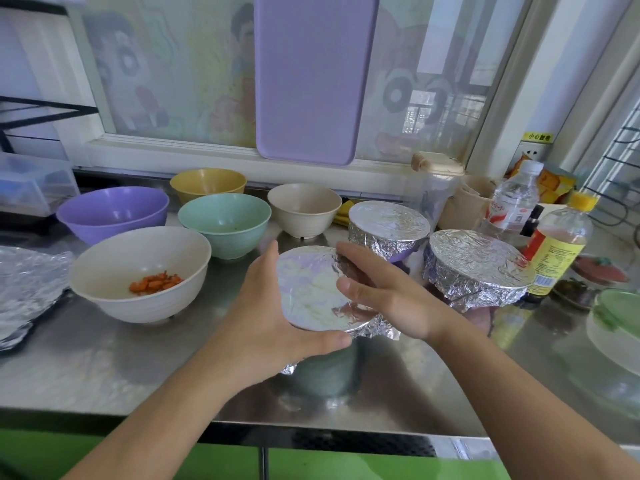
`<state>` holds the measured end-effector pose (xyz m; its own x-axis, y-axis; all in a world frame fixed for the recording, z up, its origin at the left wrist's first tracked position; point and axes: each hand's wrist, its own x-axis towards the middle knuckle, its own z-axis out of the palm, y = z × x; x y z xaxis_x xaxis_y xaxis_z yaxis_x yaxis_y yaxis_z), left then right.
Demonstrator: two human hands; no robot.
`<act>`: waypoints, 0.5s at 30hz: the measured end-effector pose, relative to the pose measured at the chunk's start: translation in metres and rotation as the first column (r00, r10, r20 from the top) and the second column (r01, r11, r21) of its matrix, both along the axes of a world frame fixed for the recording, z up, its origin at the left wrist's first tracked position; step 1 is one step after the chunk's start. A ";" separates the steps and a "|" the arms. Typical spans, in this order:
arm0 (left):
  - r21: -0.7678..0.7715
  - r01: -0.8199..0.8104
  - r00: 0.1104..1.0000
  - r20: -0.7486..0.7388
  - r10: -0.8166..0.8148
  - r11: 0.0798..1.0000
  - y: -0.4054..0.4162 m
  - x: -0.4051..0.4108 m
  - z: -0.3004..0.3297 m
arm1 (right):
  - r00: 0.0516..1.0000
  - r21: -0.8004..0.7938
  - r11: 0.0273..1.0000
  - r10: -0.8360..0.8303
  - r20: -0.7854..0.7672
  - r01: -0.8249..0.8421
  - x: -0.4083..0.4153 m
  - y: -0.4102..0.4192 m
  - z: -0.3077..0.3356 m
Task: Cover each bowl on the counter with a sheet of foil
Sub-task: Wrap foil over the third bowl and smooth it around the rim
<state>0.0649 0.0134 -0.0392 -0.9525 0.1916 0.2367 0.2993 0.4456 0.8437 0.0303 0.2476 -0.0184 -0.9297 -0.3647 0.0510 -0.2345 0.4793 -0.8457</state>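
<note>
We hold a foil-topped bowl (313, 289) above the steel surface (104, 362), near its front edge. Our left hand (266, 323) cups its left side, fingers curled around the rim; our right hand (384, 289) presses curled fingers onto the crimped foil at its right edge. Two wrapped bowls (388, 226) (478, 265) sit just behind to the right. Five uncovered bowls stand at left, the nearest cream bowl (138, 271) holding orange pieces. Loose foil (27, 285) lies at far left.

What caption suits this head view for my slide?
Both hands press foil around a bowl; five bowls wait uncovered.
</note>
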 end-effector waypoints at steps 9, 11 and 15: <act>0.056 0.039 0.996 0.082 -0.043 0.998 -0.011 -0.008 -0.006 | 0.991 0.054 0.989 0.136 -0.001 -0.136 0.015 0.021 -0.005; 0.077 0.040 0.994 0.098 -0.047 0.996 -0.010 -0.007 -0.007 | 0.996 0.063 0.995 0.086 -0.039 -0.083 0.017 0.018 -0.010; 0.110 0.024 0.998 0.058 -0.030 0.994 -0.004 -0.007 -0.011 | 0.991 0.033 0.999 0.024 -0.135 -0.019 0.022 0.013 -0.019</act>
